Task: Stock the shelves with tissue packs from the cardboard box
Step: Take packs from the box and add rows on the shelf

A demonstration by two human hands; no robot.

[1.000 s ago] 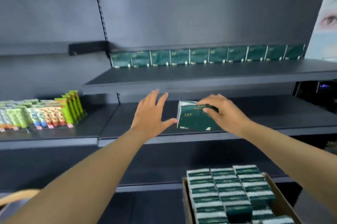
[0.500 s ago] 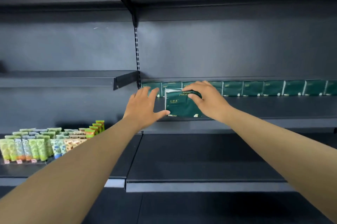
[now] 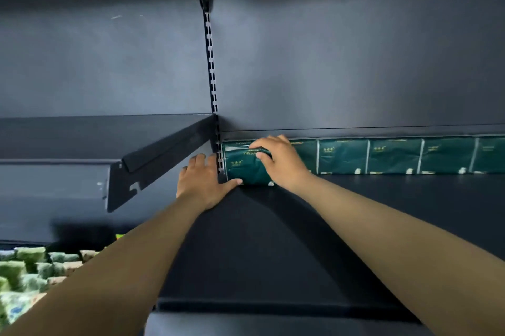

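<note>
A dark green tissue pack (image 3: 241,167) stands on the dark shelf (image 3: 382,207) at its far left end, in front of a row of matching packs (image 3: 393,155) lined along the back wall. My right hand (image 3: 281,162) grips this pack from the top and right side, fingers curled over its upper edge. My left hand (image 3: 203,181) lies flat beside the pack's left side, thumb touching its lower left corner. The cardboard box is out of view.
A slotted upright rail (image 3: 211,67) runs down just left of the pack. A shelf bracket (image 3: 164,156) slants out to the left. Green and pale tubes (image 3: 30,272) fill a lower shelf at bottom left. Another shelf overhangs at the top.
Both hands moved up and deeper with the pack, from the shelf's front edge to the back row. The view tilted up, so the cardboard box left the frame.
</note>
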